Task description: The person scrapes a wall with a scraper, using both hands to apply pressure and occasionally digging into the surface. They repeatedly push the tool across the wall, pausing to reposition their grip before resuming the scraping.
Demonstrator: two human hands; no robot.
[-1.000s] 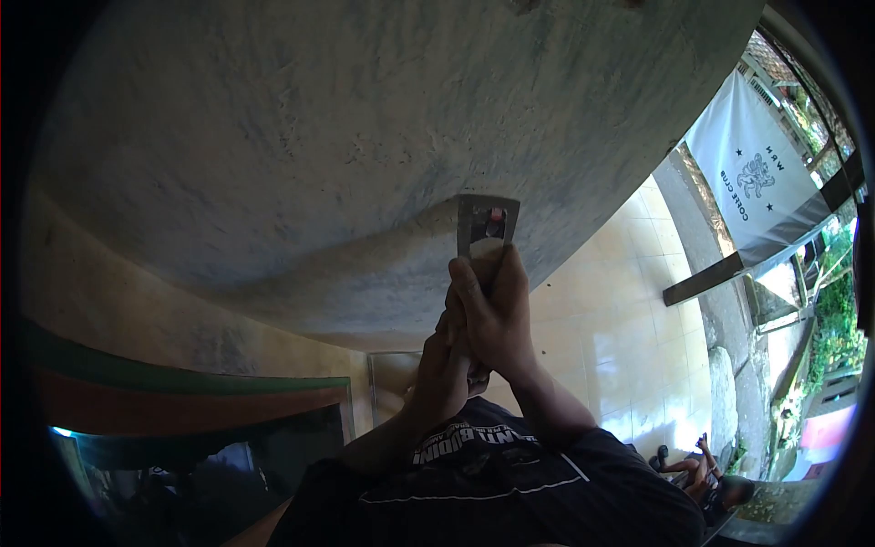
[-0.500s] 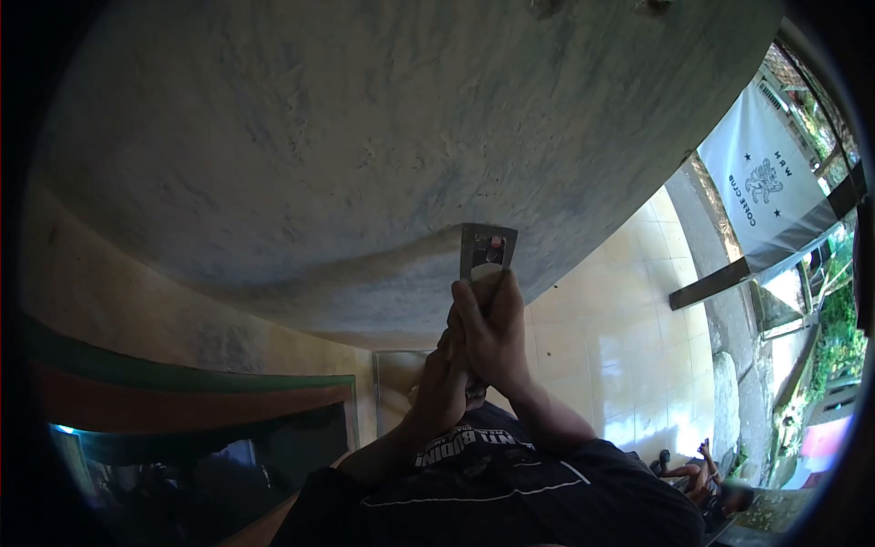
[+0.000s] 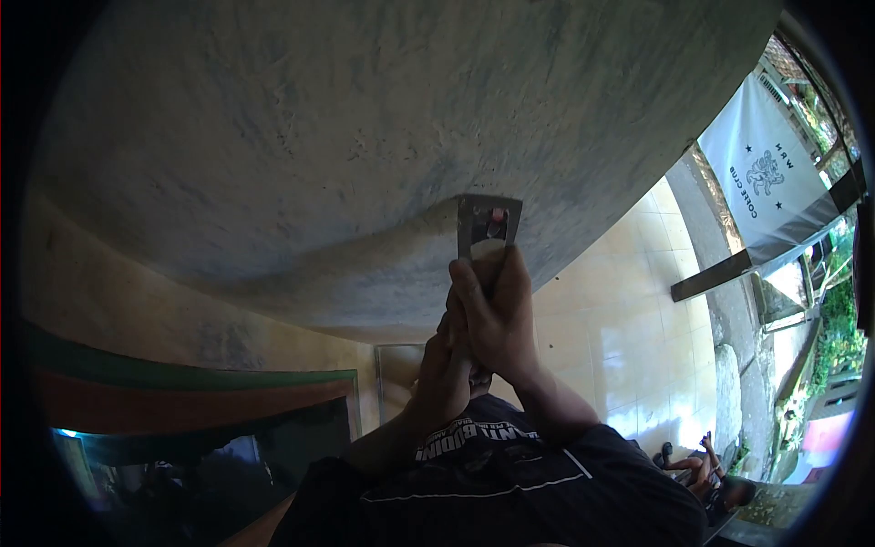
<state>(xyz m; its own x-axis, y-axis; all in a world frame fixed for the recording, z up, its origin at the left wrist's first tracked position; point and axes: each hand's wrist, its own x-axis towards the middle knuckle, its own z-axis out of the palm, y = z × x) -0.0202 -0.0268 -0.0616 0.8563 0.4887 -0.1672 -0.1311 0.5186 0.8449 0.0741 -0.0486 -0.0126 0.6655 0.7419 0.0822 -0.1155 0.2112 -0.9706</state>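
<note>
A flat metal scraper (image 3: 489,223) with a wide blade has its top edge against the grey, rough wall surface (image 3: 365,118). My right hand (image 3: 497,314) is wrapped round the scraper's lower part, close below the blade. Lower down and to the left, my left hand (image 3: 443,374) is closed at the handle, pressed up against my right hand. Most of the handle is hidden by the fingers. A dark shadow lies on the wall left of the blade.
On the left is a dark window (image 3: 210,474) with a green and brown frame. Pale floor tiles (image 3: 620,346) lie to the right, below a white banner (image 3: 761,164). A seated person (image 3: 706,469) is at the lower right.
Both my hands and the scraper have moved a little upward along the wall. The grip looks the same.
</note>
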